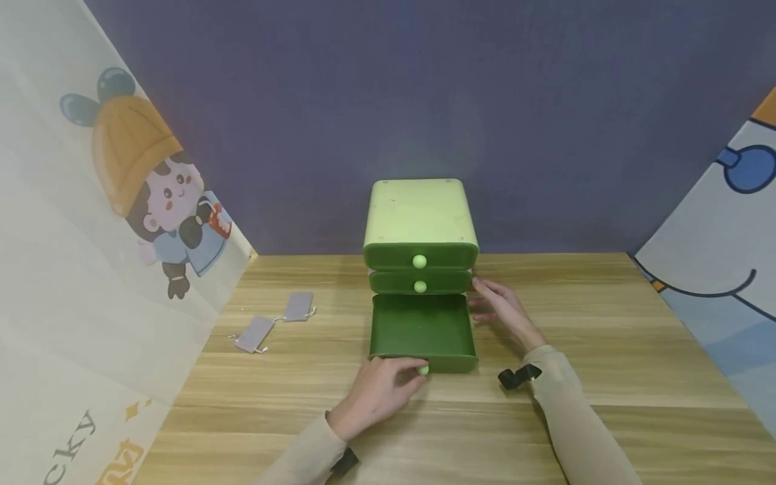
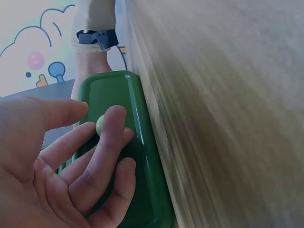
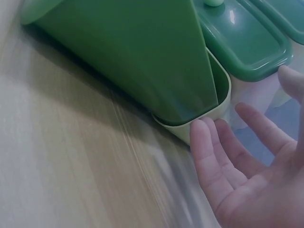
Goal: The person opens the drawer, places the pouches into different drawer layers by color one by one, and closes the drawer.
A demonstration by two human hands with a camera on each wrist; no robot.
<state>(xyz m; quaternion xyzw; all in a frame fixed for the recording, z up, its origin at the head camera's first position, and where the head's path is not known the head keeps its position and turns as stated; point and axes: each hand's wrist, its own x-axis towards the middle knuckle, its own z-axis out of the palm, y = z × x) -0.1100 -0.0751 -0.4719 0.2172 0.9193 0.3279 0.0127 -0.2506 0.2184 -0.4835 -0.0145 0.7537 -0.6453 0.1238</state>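
Observation:
A light green cabinet [image 1: 418, 215] with three dark green drawers stands at the back middle of the wooden table [image 1: 606, 350]. Its bottom drawer [image 1: 422, 330] is pulled out toward me and looks empty inside. My left hand [image 1: 388, 387] is at the drawer front [image 2: 142, 156], with loosely bent fingers touching the pale round knob [image 2: 100, 125] without closing on it. My right hand [image 1: 500, 306] rests with straight fingers against the cabinet's lower right side [image 3: 223, 95], beside the drawer's wall [image 3: 142, 57]. The two upper drawers are pushed in.
Two small grey drawstring pouches [image 1: 254, 333] [image 1: 298, 306] lie on the table to the left of the cabinet. Cartoon-printed panels [image 1: 91, 236] wall in the left and right sides, and a purple wall [image 1: 388, 101] stands behind.

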